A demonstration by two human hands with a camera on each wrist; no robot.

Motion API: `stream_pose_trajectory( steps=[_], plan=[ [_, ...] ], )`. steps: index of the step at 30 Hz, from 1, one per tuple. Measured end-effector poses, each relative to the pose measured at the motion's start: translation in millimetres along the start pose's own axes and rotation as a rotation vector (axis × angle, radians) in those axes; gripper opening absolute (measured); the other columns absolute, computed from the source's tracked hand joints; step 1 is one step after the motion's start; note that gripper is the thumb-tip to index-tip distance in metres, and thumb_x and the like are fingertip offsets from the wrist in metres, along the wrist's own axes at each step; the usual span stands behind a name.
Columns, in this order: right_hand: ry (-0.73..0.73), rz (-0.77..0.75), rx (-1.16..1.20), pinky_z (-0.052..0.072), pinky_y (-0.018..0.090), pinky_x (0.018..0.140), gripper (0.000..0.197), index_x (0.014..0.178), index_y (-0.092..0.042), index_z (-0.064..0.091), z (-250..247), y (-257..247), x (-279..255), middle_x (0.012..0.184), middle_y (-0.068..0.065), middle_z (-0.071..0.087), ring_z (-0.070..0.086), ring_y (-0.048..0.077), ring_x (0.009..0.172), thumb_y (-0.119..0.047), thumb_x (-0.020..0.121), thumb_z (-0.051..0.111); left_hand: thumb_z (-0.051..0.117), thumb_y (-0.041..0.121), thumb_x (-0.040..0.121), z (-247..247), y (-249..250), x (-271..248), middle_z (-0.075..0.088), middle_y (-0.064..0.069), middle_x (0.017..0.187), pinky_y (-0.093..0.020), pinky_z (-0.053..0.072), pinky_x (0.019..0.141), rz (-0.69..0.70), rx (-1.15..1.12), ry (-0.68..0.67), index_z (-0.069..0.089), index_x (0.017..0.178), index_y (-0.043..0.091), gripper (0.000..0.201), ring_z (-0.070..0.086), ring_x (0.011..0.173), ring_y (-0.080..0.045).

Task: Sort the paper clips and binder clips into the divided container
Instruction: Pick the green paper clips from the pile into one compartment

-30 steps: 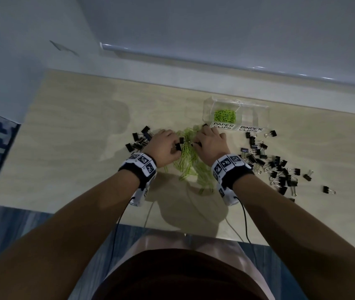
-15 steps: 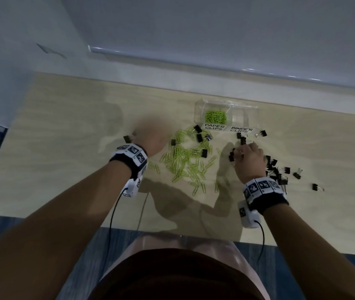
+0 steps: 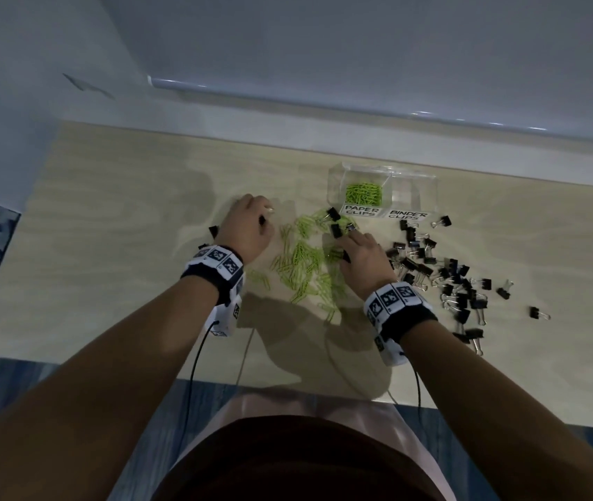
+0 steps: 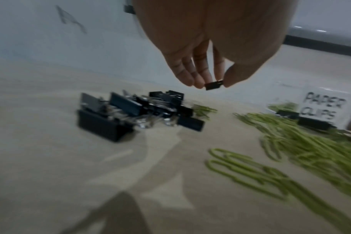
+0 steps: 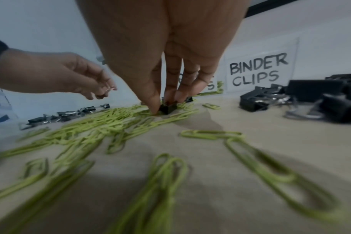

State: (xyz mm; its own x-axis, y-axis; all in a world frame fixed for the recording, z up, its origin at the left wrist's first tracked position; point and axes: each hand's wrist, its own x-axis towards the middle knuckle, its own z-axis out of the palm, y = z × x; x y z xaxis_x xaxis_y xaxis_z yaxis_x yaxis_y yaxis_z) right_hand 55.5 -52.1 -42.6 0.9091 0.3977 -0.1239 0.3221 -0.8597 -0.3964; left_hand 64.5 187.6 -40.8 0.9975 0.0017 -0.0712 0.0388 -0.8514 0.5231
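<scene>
A clear divided container (image 3: 425,186) stands at the back, and its compartment labelled PAPER CLIPS holds green clips (image 3: 363,193). Loose green paper clips (image 3: 306,262) are spread in the middle of the table. My left hand (image 4: 212,83) hovers above a small pile of black binder clips (image 4: 140,110) and pinches one black binder clip (image 4: 214,85) between thumb and fingertips. My right hand (image 5: 166,106) reaches down into the green spread and pinches a black binder clip (image 5: 168,108) lying there. Two more black clips (image 3: 334,222) lie near the container's front.
A large scatter of black binder clips (image 3: 443,280) covers the table to the right of my right hand. The wooden table (image 3: 107,247) ends at a near edge by my lap, and a pale wall (image 3: 324,66) rises behind the container.
Both hands went outward from the green pile to the side piles. The right hand has since come back from the right scatter to the middle. The left hand stays over the left pile.
</scene>
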Motion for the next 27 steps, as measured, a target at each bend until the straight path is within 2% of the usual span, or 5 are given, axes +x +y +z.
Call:
stream_pose_trajectory(
  steps=[10, 15, 21, 24, 27],
  plan=[
    [0.311, 0.266, -0.009, 0.05, 0.044, 0.075, 0.021, 0.096, -0.002, 0.064, -19.2, 57.6, -25.5, 0.094, 0.018, 0.06, 0.054, 0.034, 0.085, -0.006, 0.076, 0.062, 0.052, -0.005, 0.083, 15.6, -8.4, -18.3, 0.053, -0.021, 0.121, -0.047, 0.043, 0.092, 0.098, 0.354, -0.166, 0.054, 0.117, -0.006, 0.034, 0.047, 0.112, -0.04],
    [0.207, 0.071, -0.011, 0.053, 0.04, 0.079, 0.019, 0.096, 0.0, 0.065, -8.6, 30.5, -17.4, 0.095, 0.016, 0.06, 0.056, 0.031, 0.088, -0.001, 0.078, 0.061, 0.04, 0.007, 0.096, 21.6, 20.9, -38.4, 0.051, -0.018, 0.125, -0.044, 0.037, 0.098, 0.003, 0.159, -0.126, 0.049, 0.123, 0.0, 0.029, 0.044, 0.116, -0.033],
    [0.013, -0.009, -0.008, 0.053, 0.043, 0.066, 0.02, 0.093, 0.0, 0.066, 14.7, -1.2, -15.5, 0.097, 0.015, 0.057, 0.052, 0.032, 0.081, 0.005, 0.074, 0.061, 0.04, 0.009, 0.097, 37.6, 30.0, -67.1, 0.041, -0.013, 0.139, -0.038, 0.031, 0.108, 0.059, 0.013, -0.292, 0.041, 0.134, 0.006, 0.037, 0.036, 0.128, -0.027],
    [-0.023, -0.099, 0.08, 0.052, 0.034, 0.07, 0.024, 0.101, -0.002, 0.067, 8.7, 0.2, -28.9, 0.099, 0.013, 0.056, 0.053, 0.03, 0.084, 0.003, 0.079, 0.059, 0.048, 0.007, 0.092, 33.2, 13.7, -82.1, 0.042, -0.017, 0.135, -0.04, 0.039, 0.105, 0.15, -0.009, -0.213, 0.042, 0.137, 0.008, 0.046, 0.041, 0.122, -0.028],
    [0.005, 0.012, 0.159, 0.054, 0.034, 0.077, 0.029, 0.108, -0.005, 0.063, -7.2, 14.8, -50.1, 0.107, 0.011, 0.053, 0.056, 0.025, 0.087, -0.007, 0.079, 0.063, 0.052, 0.017, 0.091, 23.3, -9.5, -98.1, 0.038, -0.014, 0.134, -0.035, 0.036, 0.106, -0.02, -0.013, -0.121, 0.041, 0.138, 0.009, 0.049, 0.039, 0.121, -0.024]
  ],
)
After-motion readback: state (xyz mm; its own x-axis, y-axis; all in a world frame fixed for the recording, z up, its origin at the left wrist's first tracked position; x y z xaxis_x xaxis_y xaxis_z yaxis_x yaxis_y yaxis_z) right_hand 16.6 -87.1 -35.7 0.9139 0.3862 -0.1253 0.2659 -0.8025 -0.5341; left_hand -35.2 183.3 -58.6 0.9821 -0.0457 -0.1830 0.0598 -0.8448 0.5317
